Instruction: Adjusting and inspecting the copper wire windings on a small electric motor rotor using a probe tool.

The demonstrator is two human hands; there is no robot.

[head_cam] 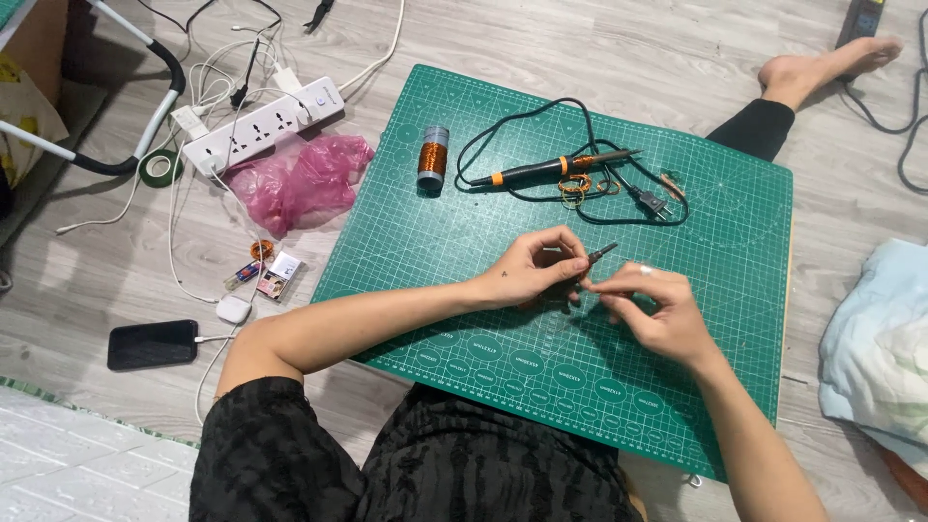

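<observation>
The mat [464,232] is dark green with a pale printed grid, the wire spool [432,157] copper-orange, the soldering iron [551,168] black banded orange, the bag [298,180] pink, the power strip [263,125] white, the phone [152,344] black, the cloth [875,348] pale blue.

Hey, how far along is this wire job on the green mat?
Done, it seems: a few small copper wire coils lie by the soldering iron. In hand: the left hand holds small pliers while the right hand pinches something too fine to make out. Left: the iron lies on the cutting mat, its plug unplugged, and the copper wire spool looks well filled.
</observation>
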